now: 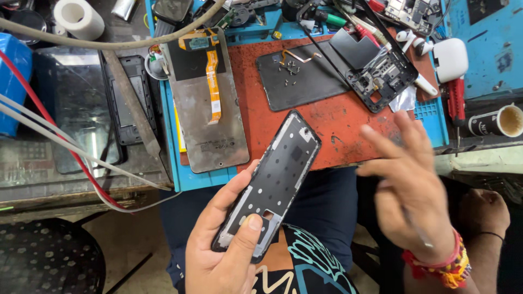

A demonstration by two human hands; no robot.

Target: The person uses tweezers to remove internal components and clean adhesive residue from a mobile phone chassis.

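Note:
My left hand (220,245) grips a black phone middle frame (272,182) by its lower end, thumb pressed on its inner face. The frame slants up to the right over my lap, its top reaching the edge of the red work mat (338,122). My right hand (408,190) hovers to the right of the frame, blurred, fingers spread and holding nothing. It wears red and yellow thread bands at the wrist.
On the mat lie a phone screen panel with an orange flex cable (207,103), a dark back cover with loose screws (299,76) and another black frame part (381,76). A white earbud case (449,57), red screwdriver (456,100), paper cup (504,121) and another person's hand (482,209) are at right.

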